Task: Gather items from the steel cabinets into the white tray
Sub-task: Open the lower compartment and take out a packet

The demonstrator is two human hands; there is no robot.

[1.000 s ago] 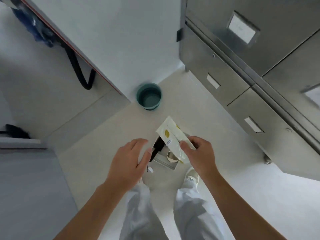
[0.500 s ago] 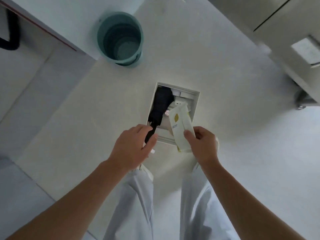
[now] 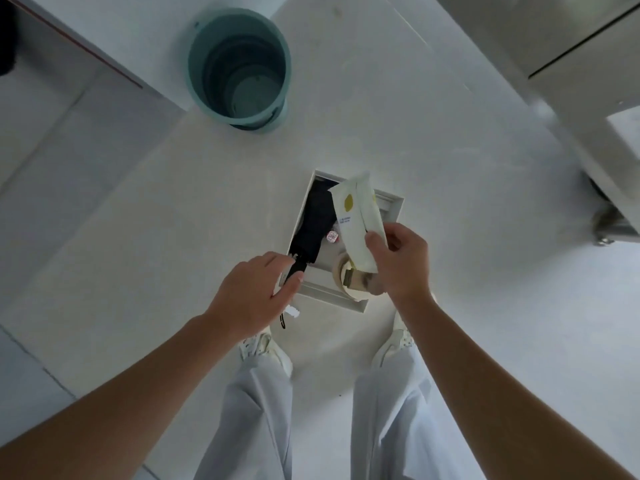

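On the floor in front of my feet lies the white tray [image 3: 394, 206]. A black folded umbrella [image 3: 314, 224] rests along its left side, and my left hand [image 3: 254, 294] grips its handle at the tray's near-left corner, the strap dangling below. My right hand [image 3: 401, 263] pinches a white packet [image 3: 356, 223] with a yellow mark, held tilted above the tray's right half. A roll of beige tape [image 3: 344, 271] and a small pink round item [image 3: 332, 236] lie inside the tray.
A teal bucket [image 3: 239, 67] stands on the floor beyond the tray. The steel cabinets [image 3: 571, 36] run along the upper right, with a caster [image 3: 607, 233] near the floor. A white wall or counter edge [image 3: 86, 53] crosses the upper left.
My view has tipped down from the cabinets onto the tray. The right hand has carried the packet over the tray, and the left hand has stayed at the umbrella's handle.
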